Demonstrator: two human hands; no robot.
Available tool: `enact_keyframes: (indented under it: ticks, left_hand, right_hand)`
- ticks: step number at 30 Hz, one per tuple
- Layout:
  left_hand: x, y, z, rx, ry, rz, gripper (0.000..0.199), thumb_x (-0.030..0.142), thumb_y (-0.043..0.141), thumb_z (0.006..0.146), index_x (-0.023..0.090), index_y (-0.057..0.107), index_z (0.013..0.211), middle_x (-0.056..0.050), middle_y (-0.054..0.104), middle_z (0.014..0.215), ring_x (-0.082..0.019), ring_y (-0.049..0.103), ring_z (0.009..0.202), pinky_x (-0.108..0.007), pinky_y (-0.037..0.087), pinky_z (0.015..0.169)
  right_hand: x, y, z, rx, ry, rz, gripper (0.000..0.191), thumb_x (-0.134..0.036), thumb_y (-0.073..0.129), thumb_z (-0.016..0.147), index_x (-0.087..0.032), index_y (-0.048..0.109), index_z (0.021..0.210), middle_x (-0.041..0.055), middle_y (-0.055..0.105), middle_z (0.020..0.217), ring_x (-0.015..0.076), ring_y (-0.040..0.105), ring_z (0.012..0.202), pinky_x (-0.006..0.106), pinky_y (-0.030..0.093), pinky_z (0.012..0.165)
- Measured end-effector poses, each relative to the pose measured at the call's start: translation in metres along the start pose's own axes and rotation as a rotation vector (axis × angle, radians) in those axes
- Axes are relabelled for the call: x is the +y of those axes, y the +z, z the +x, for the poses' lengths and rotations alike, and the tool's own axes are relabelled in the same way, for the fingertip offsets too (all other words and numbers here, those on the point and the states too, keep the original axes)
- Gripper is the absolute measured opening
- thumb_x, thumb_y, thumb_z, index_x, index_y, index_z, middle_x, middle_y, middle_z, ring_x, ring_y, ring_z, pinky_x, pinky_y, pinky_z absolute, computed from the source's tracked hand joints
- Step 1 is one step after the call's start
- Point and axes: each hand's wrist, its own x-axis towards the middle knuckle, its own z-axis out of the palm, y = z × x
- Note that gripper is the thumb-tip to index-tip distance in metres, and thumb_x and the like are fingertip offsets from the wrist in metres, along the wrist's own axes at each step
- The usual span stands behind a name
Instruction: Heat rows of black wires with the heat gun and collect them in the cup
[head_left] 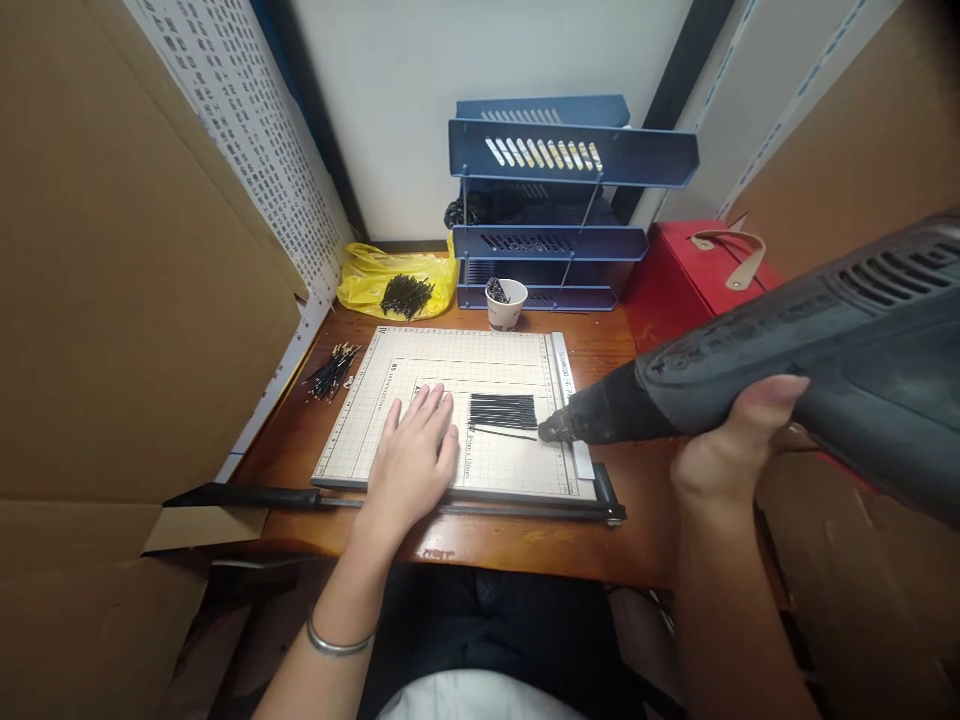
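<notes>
A paper cutter (517, 470) with a printed grid lies on the wooden desk, its black-handled arm along the near edge. My left hand (412, 450) rests flat on the grid, fingers stretched out and holding nothing. Right of its fingers, several thin black sticks (502, 410) lie side by side in a neat row, with one slightly apart on the near side. My right hand (731, 430) is wrapped around a large dark grey handheld tool (750, 330) with vent slots and a tapered nozzle. The nozzle tip is close to the right ends of the sticks; I cannot tell if it touches them.
Left of the cutter is a loose bundle of black sticks (334, 372). Behind it, a yellow plastic bag (360, 285) bears a dark pile (406, 297). A paper cup (505, 312) stands before a blue tiered rack (551, 245). A red box (667, 260) is at right; cardboard walls flank the desk.
</notes>
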Motion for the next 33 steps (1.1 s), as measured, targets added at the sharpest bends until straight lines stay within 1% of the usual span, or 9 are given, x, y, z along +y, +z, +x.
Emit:
enact_keyframes:
  ticks: [3, 7, 11, 14, 18, 21, 25, 29, 33]
  left_hand:
    - [0.001, -0.001, 0.0, 0.007, 0.001, 0.001, 0.051, 0.028, 0.034, 0.104, 0.012, 0.053, 0.148, -0.01, 0.044, 0.16, -0.027, 0.036, 0.153, -0.057, 0.026, 0.126]
    - [0.0, -0.001, 0.0, 0.005, -0.002, -0.006, 0.051, 0.028, 0.034, 0.104, 0.012, 0.052, 0.149, -0.01, 0.044, 0.161, -0.026, 0.035, 0.153, -0.055, 0.025, 0.126]
    - [0.0, 0.0, 0.0, -0.005, -0.003, -0.014, 0.051, 0.028, 0.035, 0.104, 0.012, 0.052, 0.149, -0.01, 0.044, 0.161, -0.027, 0.034, 0.153, -0.055, 0.025, 0.127]
    - [0.002, -0.001, 0.0, 0.018, -0.005, -0.032, 0.049, 0.027, 0.037, 0.103, 0.014, 0.053, 0.147, -0.011, 0.045, 0.16, -0.027, 0.036, 0.153, -0.055, 0.025, 0.126]
    - [0.001, -0.003, 0.0, 0.057, -0.006, -0.118, 0.04, 0.025, 0.042, 0.102, 0.018, 0.061, 0.137, -0.01, 0.054, 0.155, -0.029, 0.04, 0.15, -0.058, 0.026, 0.125]
    - [0.0, -0.007, 0.0, 0.105, 0.022, -0.196, 0.027, 0.025, 0.05, 0.1, 0.022, 0.067, 0.121, -0.008, 0.067, 0.138, -0.03, 0.054, 0.137, -0.057, 0.034, 0.119]
    - [0.005, -0.014, 0.006, 0.152, 0.105, -0.267, 0.013, 0.023, 0.056, 0.098, 0.021, 0.069, 0.103, -0.006, 0.074, 0.109, -0.025, 0.064, 0.106, -0.044, 0.049, 0.097]
    - [0.016, -0.018, 0.019, 0.079, 0.188, -0.213, 0.011, 0.02, 0.059, 0.098, 0.021, 0.069, 0.094, -0.004, 0.073, 0.1, -0.025, 0.061, 0.097, -0.04, 0.047, 0.086]
    - [0.022, -0.02, 0.032, 0.015, 0.254, -0.133, 0.011, 0.018, 0.062, 0.096, 0.021, 0.071, 0.092, -0.004, 0.073, 0.098, -0.025, 0.06, 0.096, -0.04, 0.045, 0.085]
  right_hand:
    - [-0.002, -0.005, -0.006, 0.09, -0.037, -0.05, 0.056, -0.071, 0.044, 0.095, -0.029, 0.07, 0.119, 0.0076, 0.067, 0.127, 0.0338, 0.042, 0.146, 0.061, 0.017, 0.129]
    - [-0.003, 0.005, 0.005, 0.117, -0.186, -0.044, 0.053, -0.069, 0.046, 0.095, -0.029, 0.072, 0.117, 0.0056, 0.065, 0.133, 0.0281, 0.029, 0.154, 0.052, 0.01, 0.132]
    - [0.0, 0.014, 0.015, 0.108, -0.111, 0.037, 0.057, -0.067, 0.043, 0.097, -0.026, 0.069, 0.127, 0.0073, 0.064, 0.134, 0.0293, 0.039, 0.148, 0.055, 0.024, 0.127]
    - [0.004, 0.015, 0.014, 0.093, -0.095, 0.044, 0.06, -0.068, 0.04, 0.097, -0.027, 0.066, 0.132, 0.007, 0.064, 0.135, 0.0295, 0.044, 0.145, 0.054, 0.022, 0.128]
    - [0.007, 0.019, 0.015, 0.094, -0.134, -0.006, 0.059, -0.07, 0.042, 0.096, -0.026, 0.069, 0.126, 0.0078, 0.063, 0.136, 0.0297, 0.043, 0.145, 0.054, 0.019, 0.129]
    - [0.008, 0.021, 0.019, 0.093, -0.145, -0.005, 0.06, -0.071, 0.042, 0.095, -0.027, 0.068, 0.126, 0.0083, 0.062, 0.136, 0.0297, 0.042, 0.146, 0.054, 0.018, 0.129]
    - [0.011, 0.016, 0.021, 0.106, -0.124, 0.0, 0.06, -0.07, 0.036, 0.097, -0.03, 0.063, 0.133, 0.0065, 0.064, 0.132, 0.0285, 0.044, 0.145, 0.056, 0.02, 0.128]
    - [0.017, 0.012, 0.024, 0.123, -0.081, 0.006, 0.062, -0.07, 0.034, 0.098, -0.028, 0.06, 0.136, 0.0068, 0.057, 0.144, 0.0277, 0.039, 0.149, 0.052, 0.017, 0.13]
    - [0.025, 0.012, 0.027, 0.14, -0.056, 0.066, 0.066, -0.07, 0.034, 0.098, -0.025, 0.057, 0.139, 0.0085, 0.056, 0.146, 0.0276, 0.035, 0.151, 0.051, 0.016, 0.13]
